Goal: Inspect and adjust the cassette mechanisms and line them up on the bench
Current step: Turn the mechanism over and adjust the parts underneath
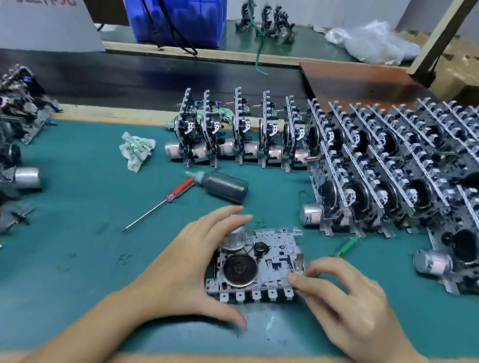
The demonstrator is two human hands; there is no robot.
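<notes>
Item under inspection: one cassette mechanism [254, 264] lying flat on the green counter [85, 226], flywheel and motor side up, between the two hands and near the front edge.

Left hand [185, 266]: fingers [230, 213] curved over the motor can at the far corner of the unit, thumb stretched along the counter beneath the row of key tabs. It cups and steadies the unit more than it clamps it. Right hand [357, 308]: fingertips [296, 279] drawn together at the near right edge of the chassis, apparently pinching or nudging a small metal tab there; the exact contact is too small to confirm.

Judgement: the step in hand is adjustment of that edge part. To do it well, keep the left fingers bearing on the motor and frame only, off the belt and flywheel just inside them. Work the tab with small, controlled pressure, since thin sheet metal is likely to bend. The plate should stay flat on the counter.

Beyond the left fingers lie a red-handled screwdriver [171, 197] and a dark bottle [223, 185]. Beyond the right fingers, finished mechanisms [390, 176] stand on edge in rows; a green tool [348, 245] lies between.
</notes>
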